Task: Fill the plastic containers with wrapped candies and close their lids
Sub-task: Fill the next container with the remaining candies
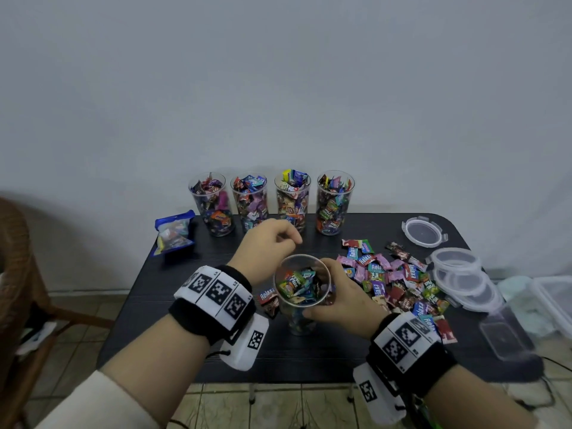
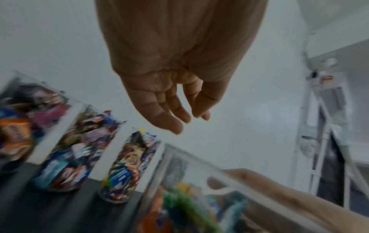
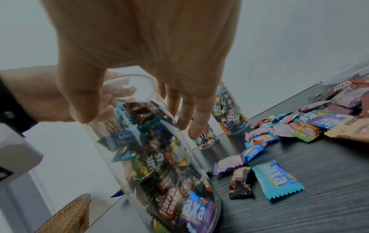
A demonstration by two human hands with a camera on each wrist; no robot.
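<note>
A clear plastic cup (image 1: 301,292) stands near the middle of the dark surface (image 1: 309,357), partly filled with wrapped candies. The right hand (image 1: 343,297) grips it, thumb on the near wall and fingers (image 3: 196,124) wrapped round the far side. The left hand (image 1: 266,247) hangs just above and behind the cup's rim, fingers loosely curled and holding nothing. Along the back edge four more cups (image 1: 270,202) stand in a row, all packed with candies and without lids. A loose pile of candies (image 1: 399,280) lies to the right of the held cup, a few strays beside its base. Further right, round lids (image 1: 461,274) lie overlapped, one more lid (image 1: 424,232) lying apart behind them. A blue-edged bag (image 1: 175,232) sits at the left.
</note>
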